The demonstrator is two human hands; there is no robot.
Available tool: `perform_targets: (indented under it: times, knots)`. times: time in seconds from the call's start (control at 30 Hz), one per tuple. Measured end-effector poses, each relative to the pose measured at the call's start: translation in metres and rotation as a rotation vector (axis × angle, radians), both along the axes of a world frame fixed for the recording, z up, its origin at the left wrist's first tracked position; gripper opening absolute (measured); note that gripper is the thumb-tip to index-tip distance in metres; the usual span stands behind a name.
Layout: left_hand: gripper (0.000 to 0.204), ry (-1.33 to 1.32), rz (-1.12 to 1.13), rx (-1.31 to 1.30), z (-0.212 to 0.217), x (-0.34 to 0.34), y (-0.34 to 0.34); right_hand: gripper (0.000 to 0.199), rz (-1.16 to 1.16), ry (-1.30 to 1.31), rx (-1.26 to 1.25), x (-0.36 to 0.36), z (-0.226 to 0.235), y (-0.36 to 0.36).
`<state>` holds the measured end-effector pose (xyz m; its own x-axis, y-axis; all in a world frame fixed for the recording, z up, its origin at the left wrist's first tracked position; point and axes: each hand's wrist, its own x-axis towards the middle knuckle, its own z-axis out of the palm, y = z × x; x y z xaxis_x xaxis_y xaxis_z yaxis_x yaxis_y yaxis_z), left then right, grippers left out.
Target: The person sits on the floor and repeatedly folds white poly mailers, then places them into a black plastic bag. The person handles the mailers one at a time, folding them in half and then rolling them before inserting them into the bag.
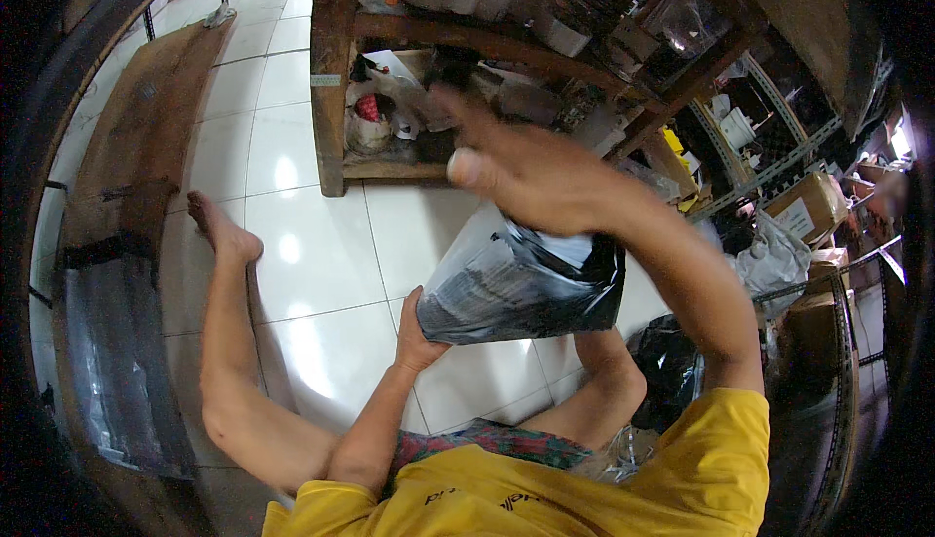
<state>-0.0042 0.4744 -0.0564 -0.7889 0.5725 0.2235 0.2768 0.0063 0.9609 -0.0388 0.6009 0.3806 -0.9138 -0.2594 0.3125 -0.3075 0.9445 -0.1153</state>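
Observation:
A parcel wrapped in shiny black plastic [516, 294], with a greyish printed-looking side, is held up in front of my body above the floor. My left hand [420, 337] grips its lower left corner, partly hidden behind the parcel. Over its upper edge hovers my right hand [531, 182], somewhat blurred, with thumb and fingers stretched out to the left. No object shows in that hand. Whether its palm touches the plastic I cannot tell.
Ahead stands a wooden shelf [336, 118] crowded with objects. A long wooden board [136, 128] and clear plastic sheeting [122, 362] lie at the left. To the right are a black plastic bag [667, 367], a cardboard box [813, 204] and metal racks. White tiles [312, 274] cover the floor.

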Motion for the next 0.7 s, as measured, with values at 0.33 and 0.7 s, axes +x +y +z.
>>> perform_targets:
  times: [0.33, 0.7]
  knots:
    - [0.119, 0.015, -0.030, 0.020, -0.020, 0.002, 0.006, 0.073, 0.112, -0.150, -0.087, -0.021, 0.012, -0.015]
    - [0.112, -0.074, 0.008, 0.007, -0.010, 0.006, 0.009, 0.073, -0.157, -0.157, -0.188, 0.041, 0.010, 0.029]
